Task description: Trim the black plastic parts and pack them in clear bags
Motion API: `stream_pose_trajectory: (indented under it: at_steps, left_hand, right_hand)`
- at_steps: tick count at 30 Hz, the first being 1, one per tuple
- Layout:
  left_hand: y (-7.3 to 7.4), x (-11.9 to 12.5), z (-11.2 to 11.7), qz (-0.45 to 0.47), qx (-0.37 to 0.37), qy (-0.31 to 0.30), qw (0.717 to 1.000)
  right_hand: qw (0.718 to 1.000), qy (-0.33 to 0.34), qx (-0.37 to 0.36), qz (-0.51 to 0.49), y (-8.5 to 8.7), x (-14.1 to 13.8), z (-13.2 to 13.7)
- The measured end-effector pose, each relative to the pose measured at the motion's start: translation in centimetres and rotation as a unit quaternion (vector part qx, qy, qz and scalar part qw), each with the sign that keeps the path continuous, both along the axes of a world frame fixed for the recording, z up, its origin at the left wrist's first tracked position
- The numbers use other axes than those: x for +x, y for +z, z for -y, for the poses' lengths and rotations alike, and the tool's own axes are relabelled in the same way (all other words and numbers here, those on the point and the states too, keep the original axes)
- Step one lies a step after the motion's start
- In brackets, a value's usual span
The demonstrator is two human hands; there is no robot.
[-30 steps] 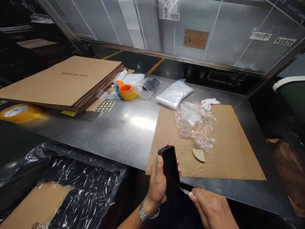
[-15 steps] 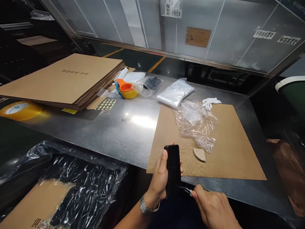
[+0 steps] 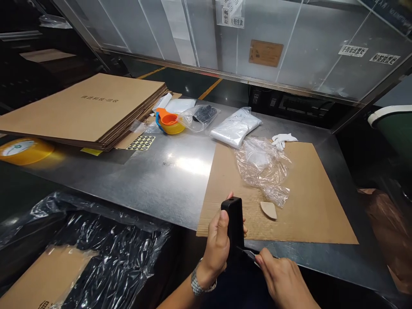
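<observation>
left hand clamped on black case, long axis near-upright | right hand pinches thin tool at case's lower right

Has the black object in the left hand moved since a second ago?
Yes: the black object has shifted, its top end slightly right in view against the cardboard sheet.

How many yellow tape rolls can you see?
2. One yellow tape roll is at the near edge of the cardboard stack, on the picture's left. The other yellow roll, with an orange piece, is right of the stack. More could be hidden behind it.
</observation>
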State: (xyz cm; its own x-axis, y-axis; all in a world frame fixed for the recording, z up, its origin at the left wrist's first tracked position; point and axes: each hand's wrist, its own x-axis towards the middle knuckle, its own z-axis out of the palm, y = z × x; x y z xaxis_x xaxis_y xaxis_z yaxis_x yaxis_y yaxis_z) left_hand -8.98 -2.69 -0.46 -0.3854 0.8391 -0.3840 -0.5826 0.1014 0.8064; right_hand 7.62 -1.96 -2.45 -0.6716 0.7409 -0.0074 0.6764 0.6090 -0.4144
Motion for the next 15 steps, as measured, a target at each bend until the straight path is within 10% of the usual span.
stream_pose_trajectory:
  at_steps: [3, 7, 12, 15]
  left_hand:
    - [-0.1, 0.3, 0.3, -0.001, 0.041, 0.023, 0.999]
    - [0.0, 0.3, 0.2, 0.047, 0.082, 0.044, 0.995]
    - [0.3, -0.4, -0.7, 0.162, 0.037, 0.034, 0.985]
    - [0.0, -0.8, -1.2, 0.222, 0.001, 0.027, 0.975]
  right_hand:
    - [0.946, -0.041, -0.313, -0.071, -0.3, -0.2, 0.1]
    - [0.763, -0.026, -0.625, -0.166, -0.9, -0.6, 0.5]
    - [0.681, -0.099, -0.677, -0.263, -0.8, -0.8, 0.3]
    - [0.73, -0.151, -0.603, -0.285, -0.6, -0.4, -0.7]
